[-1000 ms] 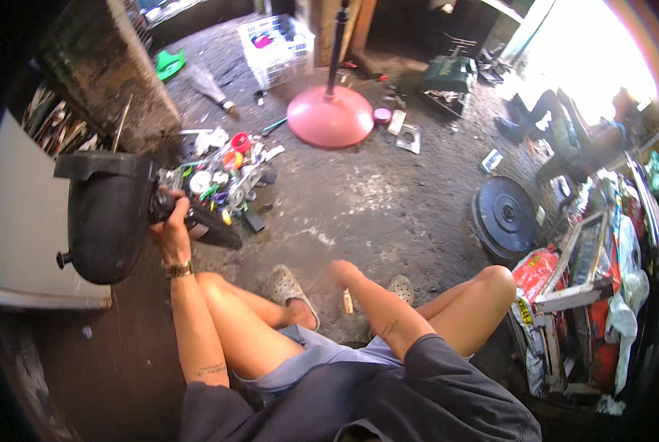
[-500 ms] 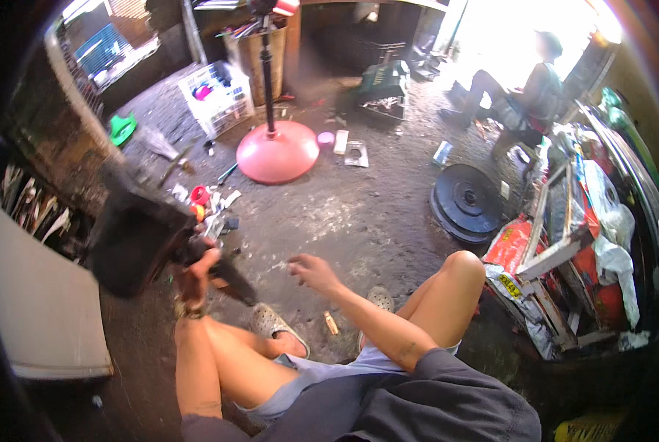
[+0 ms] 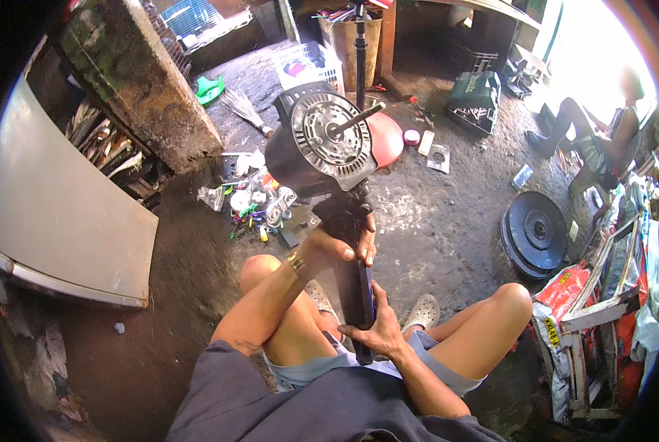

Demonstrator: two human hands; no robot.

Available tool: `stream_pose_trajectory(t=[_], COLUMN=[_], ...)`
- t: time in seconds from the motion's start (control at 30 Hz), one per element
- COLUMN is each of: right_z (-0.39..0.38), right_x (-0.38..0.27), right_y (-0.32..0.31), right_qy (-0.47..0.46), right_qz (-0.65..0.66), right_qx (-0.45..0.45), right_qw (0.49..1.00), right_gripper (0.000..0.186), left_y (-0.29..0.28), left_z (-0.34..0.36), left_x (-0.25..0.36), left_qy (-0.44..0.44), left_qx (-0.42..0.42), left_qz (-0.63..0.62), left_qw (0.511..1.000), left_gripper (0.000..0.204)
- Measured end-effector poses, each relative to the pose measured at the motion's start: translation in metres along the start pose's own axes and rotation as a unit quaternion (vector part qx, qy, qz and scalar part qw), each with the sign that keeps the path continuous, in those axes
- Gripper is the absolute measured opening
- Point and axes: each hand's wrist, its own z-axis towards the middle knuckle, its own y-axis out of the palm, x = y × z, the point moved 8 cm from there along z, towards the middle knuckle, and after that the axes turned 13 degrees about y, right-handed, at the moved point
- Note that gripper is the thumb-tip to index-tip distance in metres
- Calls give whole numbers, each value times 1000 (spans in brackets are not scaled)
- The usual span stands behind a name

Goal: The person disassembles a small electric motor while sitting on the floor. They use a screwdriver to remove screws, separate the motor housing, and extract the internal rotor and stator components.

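Upright in front of me is the black motor head of an electric fan point(image 3: 289, 158), without blades or cage. Its slotted metal front plate point(image 3: 329, 132) faces up toward me, and a bare shaft point(image 3: 360, 120) sticks out of it. Below the motor, a narrow black control column point(image 3: 350, 291) runs down between my knees. My left hand point(image 3: 340, 243), a gold-coloured band on its wrist, is closed around the neck just under the motor. Lower down, my right hand point(image 3: 381, 329) wraps the column near its bottom end, thumb across the front.
Small parts and plastic bits point(image 3: 259, 199) lie on the floor beyond my left knee. Behind the motor stands a fan's round red base point(image 3: 388, 140) with a pole. A black round base point(image 3: 537, 228), sacks and wooden frames point(image 3: 602, 317) are at right. A person point(image 3: 613, 140) sits far right.
The fan motor head has swung from the left to the middle and turned upright, its shaft side now toward me. My right hand, free before, has closed on the column.
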Motion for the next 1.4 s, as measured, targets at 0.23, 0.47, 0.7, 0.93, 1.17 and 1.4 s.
stream_pose_trajectory(t=[0.23,0.47,0.7,0.93,1.17,1.4], right_z=[-11,-22,-19,-1,2,-4], right_x=[7,-2,17,54,36,22], right_y=[-2,-9,-19,-8,-7,-4], right_qy=[-18,-73,-129,-65,-158,-229], right_qz=[15,2,-69,-80,-94,-19], right_qx=[35,139,308,302,297,174], right_qw=[999,988,940,948,937,958], right_gripper=[118,115,117,115,115,115], left_y=[5,12,-12,-51,-53,-38], left_z=[10,19,11,-11,-13,-12], left_x=[-18,-19,-23,-41,-25,-11], left_qy=[-23,-42,-43,-58,-22,20], left_qx=[-42,-60,123,331,276,205], left_qz=[-48,-5,70,179,157,-5], left_qw=[998,997,989,925,948,979], left_gripper=[64,91,91,59,50,75])
